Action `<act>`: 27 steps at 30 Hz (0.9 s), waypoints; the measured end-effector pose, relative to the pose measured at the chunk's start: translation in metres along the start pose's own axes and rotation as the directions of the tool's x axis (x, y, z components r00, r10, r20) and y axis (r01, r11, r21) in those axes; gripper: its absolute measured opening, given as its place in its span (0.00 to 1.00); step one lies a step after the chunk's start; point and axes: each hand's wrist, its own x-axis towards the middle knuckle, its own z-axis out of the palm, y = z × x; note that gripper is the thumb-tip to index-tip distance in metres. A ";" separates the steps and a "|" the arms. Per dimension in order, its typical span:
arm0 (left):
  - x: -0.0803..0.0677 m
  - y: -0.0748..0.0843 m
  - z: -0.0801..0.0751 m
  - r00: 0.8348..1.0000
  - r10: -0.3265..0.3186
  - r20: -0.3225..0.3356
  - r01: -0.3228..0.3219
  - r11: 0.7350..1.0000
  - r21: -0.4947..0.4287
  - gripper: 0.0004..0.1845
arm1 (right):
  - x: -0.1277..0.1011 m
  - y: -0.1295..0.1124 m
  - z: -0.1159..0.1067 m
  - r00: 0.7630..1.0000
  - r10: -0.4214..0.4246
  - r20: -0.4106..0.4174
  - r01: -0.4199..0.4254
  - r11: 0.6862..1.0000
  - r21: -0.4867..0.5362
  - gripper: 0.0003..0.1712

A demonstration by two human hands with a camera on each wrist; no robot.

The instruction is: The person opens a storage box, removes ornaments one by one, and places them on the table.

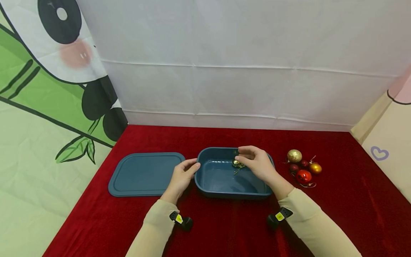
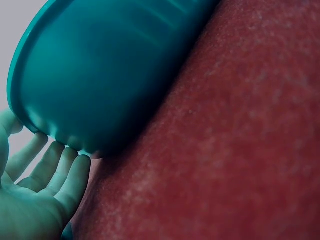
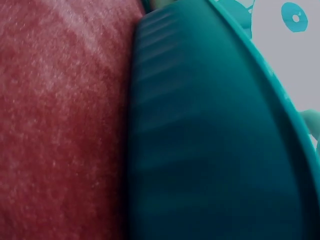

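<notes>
A blue rectangular box (image 1: 218,178) stands uncovered on the red cloth. At its left end, my left hand (image 1: 182,176) touches the outer wall with its fingertips, the thumb at the rim. The left wrist view shows those fingers (image 2: 75,182) fairly straight against the wall. My right hand (image 1: 258,164) reaches over the box's right half, thumb and fingers a little apart. Just below the thumb is a small gold bauble (image 1: 236,163) with a gold string, inside the box. In the right wrist view the box's side (image 3: 200,130) hides most of that hand.
A flat blue lid (image 1: 144,175) lies left of the box. On the right sits a cluster of Christmas baubles, among them a glittery gold one (image 1: 294,156), a shiny red one (image 1: 303,176) and an orange-gold one (image 1: 315,168). A white cloth wall (image 1: 224,92) rises behind the table.
</notes>
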 end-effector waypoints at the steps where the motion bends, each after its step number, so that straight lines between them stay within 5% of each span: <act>1: 0.000 0.000 0.000 1.000 -0.002 -0.001 0.002 1.000 -0.001 0.20 | 0.001 0.001 0.001 1.000 0.004 0.001 -0.004 1.000 0.000 0.26; 27: -0.002 0.005 -0.002 1.000 -0.028 0.006 0.028 1.000 -0.013 0.20 | 0.008 0.014 0.012 0.991 0.083 0.103 -0.061 0.978 -0.199 0.31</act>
